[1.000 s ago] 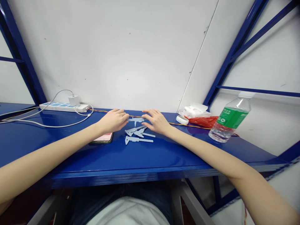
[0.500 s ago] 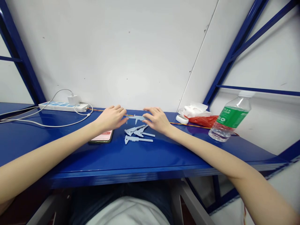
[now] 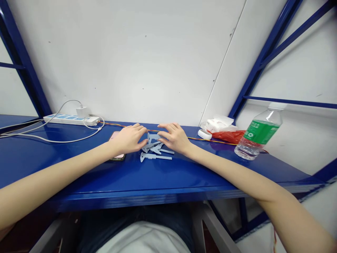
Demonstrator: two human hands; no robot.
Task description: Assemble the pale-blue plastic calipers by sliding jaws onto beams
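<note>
Head view, nearest first: a white top and dark jeans (image 3: 142, 239) sit below the front edge of a glossy blue steel bench (image 3: 184, 175). Both arms reach forward over it. The left hand (image 3: 129, 139) and right hand (image 3: 175, 137) are open, fingers loosely curved, neither closed around anything. Between them lies a small heap of pale blue plastic calipers (image 3: 155, 149), some overlapping, and the fingertips of both hands are at its top piece (actual contact is hard to tell). The left hand partly covers a smartphone (image 3: 118, 157), lying just beside the heap.

Further back, an orange wire (image 3: 202, 139) runs along the bench. To the right are a white oval object (image 3: 204, 134), a red plastic bag (image 3: 229, 137), white tissues (image 3: 218, 123) and a water bottle (image 3: 259, 135) with a green label — upright. To the left, a power strip (image 3: 65, 119) holds a white charger (image 3: 82, 112) with a white cable (image 3: 65, 138) — all against a white wall (image 3: 131, 63).
</note>
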